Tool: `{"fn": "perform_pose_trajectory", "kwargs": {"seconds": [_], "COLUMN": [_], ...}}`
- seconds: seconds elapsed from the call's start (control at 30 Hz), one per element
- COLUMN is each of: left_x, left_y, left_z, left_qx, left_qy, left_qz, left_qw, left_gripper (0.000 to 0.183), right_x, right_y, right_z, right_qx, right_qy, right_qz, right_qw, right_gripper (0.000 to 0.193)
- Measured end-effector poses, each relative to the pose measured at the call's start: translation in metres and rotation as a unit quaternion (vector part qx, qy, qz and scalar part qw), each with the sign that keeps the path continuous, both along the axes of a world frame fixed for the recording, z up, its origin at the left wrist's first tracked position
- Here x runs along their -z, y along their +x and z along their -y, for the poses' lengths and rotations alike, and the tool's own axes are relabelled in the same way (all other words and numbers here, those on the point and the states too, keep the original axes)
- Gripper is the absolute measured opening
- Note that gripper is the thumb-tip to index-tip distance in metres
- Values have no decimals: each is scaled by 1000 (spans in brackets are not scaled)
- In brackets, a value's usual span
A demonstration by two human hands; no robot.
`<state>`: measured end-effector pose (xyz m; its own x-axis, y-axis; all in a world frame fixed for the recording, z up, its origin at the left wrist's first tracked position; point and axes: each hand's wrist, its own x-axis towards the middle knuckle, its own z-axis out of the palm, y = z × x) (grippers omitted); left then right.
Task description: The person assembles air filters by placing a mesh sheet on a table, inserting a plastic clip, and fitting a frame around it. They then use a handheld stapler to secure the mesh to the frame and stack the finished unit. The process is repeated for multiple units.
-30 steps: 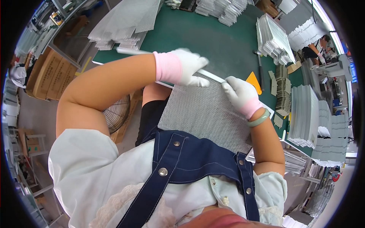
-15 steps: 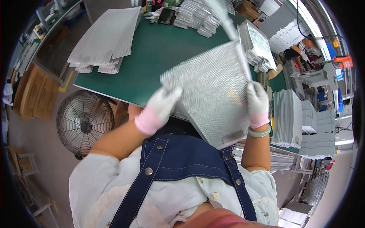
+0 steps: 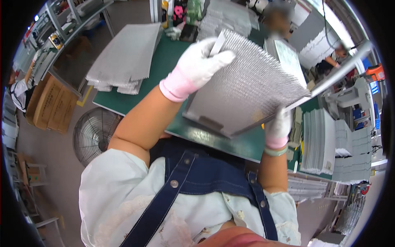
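Between my two gloved hands, a silver mesh filter panel (image 3: 247,82) is held tilted above the green table. My left hand (image 3: 199,68), in a white glove with a pink cuff, is closed on its upper left edge, next to a short pale edge strip (image 3: 219,43). At the lower right corner, my right hand (image 3: 279,125) is closed too, its fingers partly hidden by the panel. From this corner a long silver metal strip (image 3: 337,78) reaches out to the upper right; whether it is joined to the panel I cannot tell.
On the green table (image 3: 168,57) lie a stack of mesh sheets (image 3: 125,53) at left and more mesh pieces (image 3: 226,20) at the back. Stacked white panels (image 3: 319,142) stand at right. A floor fan (image 3: 94,138) is left of the table. Other people work at far left and far right.
The panel has turned and tilted. My left hand has risen away from me with its edge, while the right hand is lower in the picture. The long strip has swung to the right.
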<state>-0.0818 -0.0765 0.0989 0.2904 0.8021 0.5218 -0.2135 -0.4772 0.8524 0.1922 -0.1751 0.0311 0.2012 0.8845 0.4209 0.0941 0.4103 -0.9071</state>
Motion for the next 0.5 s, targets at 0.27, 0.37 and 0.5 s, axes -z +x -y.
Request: {"fn": "perform_pose_trajectory", "kwargs": {"seconds": [0.27,0.37,0.5], "left_x": [30,58,104], "left_y": [-5,-17,-36], "left_z": [20,35,56], "left_qx": [131,53,134], "left_qy": [-42,-39,-69], "left_qz": [68,-79,-249], "left_qw": [988,995,957], "left_gripper": [32,25,24], "right_x": [1,39,81], "right_y": [5,25,19], "right_z": [-4,10,37], "right_qx": [-50,-101,-118], "right_qy": [39,-47,-232], "right_qz": [-134,-33,198], "right_qw": [989,993,945], "right_gripper": [51,49,56]}}
